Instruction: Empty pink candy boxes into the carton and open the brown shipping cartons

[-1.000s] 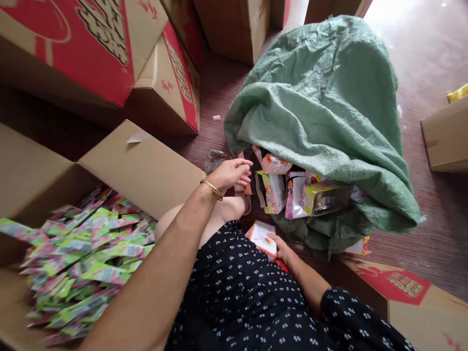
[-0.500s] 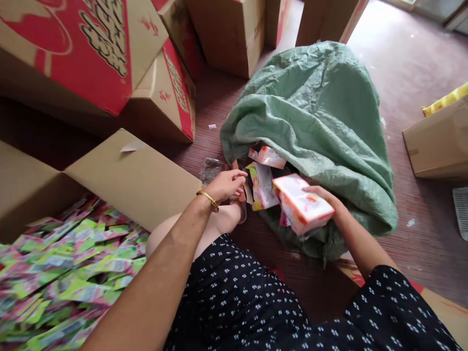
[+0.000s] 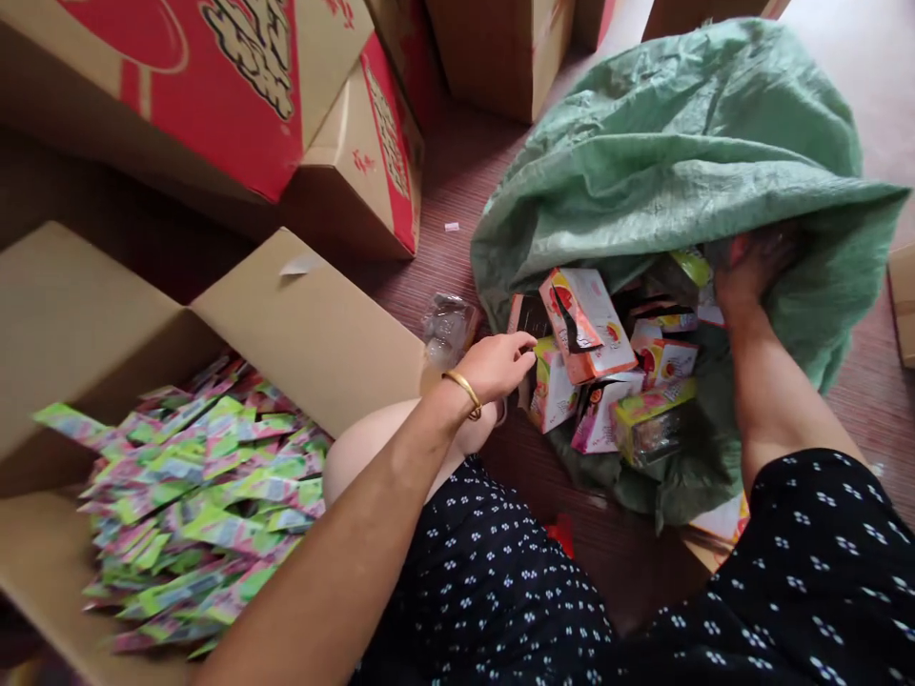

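A large green woven sack (image 3: 664, 191) lies with its mouth toward me, the upper edge raised over my right forearm. My right hand (image 3: 758, 262) reaches inside it, in shadow; its fingers are hard to make out, and something reddish shows beside them. At the mouth lie several small printed cartons, including a white and orange box (image 3: 607, 333) with a torn top, a pink box (image 3: 604, 414) and a green box (image 3: 654, 419) with clear plastic. My left hand (image 3: 500, 365) hovers at the left of these, fingers loosely bent and apart, holding nothing visible.
An open cardboard box (image 3: 315, 333) at left holds a heap of green and pink sachets (image 3: 214, 495). Big red-printed cartons (image 3: 350, 162) stand behind it. A clear plastic wrapper (image 3: 449, 329) lies on the floor beside the sack. Another carton (image 3: 902, 295) stands at the right edge.
The white and orange box has left my right hand and lies at the sack's mouth. My right hand has moved into the sack, whose edge has lifted, exposing more cartons.
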Motion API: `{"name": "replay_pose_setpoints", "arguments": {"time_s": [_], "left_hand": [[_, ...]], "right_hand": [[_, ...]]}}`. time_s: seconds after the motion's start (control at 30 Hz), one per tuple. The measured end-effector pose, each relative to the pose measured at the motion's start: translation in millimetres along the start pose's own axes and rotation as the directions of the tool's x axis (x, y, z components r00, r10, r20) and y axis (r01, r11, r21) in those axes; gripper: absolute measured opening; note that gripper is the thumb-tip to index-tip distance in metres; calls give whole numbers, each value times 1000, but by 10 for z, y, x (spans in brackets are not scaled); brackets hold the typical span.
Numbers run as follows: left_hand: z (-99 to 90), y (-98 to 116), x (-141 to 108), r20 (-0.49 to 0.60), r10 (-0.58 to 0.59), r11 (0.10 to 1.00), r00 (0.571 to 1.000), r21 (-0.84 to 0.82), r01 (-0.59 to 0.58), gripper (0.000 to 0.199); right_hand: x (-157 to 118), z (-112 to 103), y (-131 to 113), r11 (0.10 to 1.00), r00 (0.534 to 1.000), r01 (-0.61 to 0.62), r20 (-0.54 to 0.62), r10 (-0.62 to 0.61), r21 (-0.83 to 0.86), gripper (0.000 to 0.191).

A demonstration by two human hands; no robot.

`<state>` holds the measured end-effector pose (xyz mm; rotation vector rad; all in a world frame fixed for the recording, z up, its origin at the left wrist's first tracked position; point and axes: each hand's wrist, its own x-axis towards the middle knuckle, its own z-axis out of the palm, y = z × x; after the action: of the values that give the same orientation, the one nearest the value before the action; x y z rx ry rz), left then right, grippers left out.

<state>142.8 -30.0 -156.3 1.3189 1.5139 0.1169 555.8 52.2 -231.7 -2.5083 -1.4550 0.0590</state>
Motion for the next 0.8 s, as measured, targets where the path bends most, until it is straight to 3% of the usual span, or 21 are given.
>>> {"name": "replay_pose_setpoints", "arguments": {"time_s": [0.13,0.23,0.3,0.33,0.37,0.4,0.47,0.5,0.53,0.57,0.6,0.7,0.8], "left_hand": [[-23,10,1,-75,-9,1000,997,12,10,16],[-77,-17,10,-128,20,999,992,53,-13,17],[-115,-18,13,-139,48,994,989,99,-35,17],[-132,-15,13,-144,62,992,988,118,-45,18],[-149,-10,11,-152,77,989,985,134,-57,20],[-165,-6,8,-167,93,987,982,146,-68,22],[-196,-7,-4,-219,122,985,968,150,-90,25],[-211,-14,-13,-247,134,984,960,144,-100,26],[-225,-24,-23,-269,143,984,952,141,-108,27],[-237,-38,-34,-281,148,984,948,141,-112,28],[-247,-55,-44,-283,152,983,947,147,-114,29],[-279,-107,-64,-276,163,977,947,179,-116,31],[-342,-149,-67,-286,183,971,941,200,-128,29]], "right_hand": [[-299,178,-130,997,980,-3,198,18,-76,98],[-730,172,-321,994,991,-64,110,73,-83,79],[-1192,190,-463,999,998,52,29,-53,16,66],[-1476,231,-545,978,981,190,19,-193,85,60],[-1782,302,-640,918,929,359,31,-369,168,54],[-2094,404,-752,820,835,512,77,-545,254,49],[-2659,693,-1034,604,552,698,250,-796,384,43],[-2878,870,-1195,538,398,736,381,-835,410,47],[-3041,1057,-1361,507,284,753,487,-826,420,49],[-3149,1246,-1519,498,221,758,552,-804,422,48],[-3207,1425,-1660,502,181,760,608,-773,413,47],[-3187,1825,-1896,537,159,760,696,-700,366,43],[-3004,1936,-1809,541,167,784,735,-657,305,46]]}}
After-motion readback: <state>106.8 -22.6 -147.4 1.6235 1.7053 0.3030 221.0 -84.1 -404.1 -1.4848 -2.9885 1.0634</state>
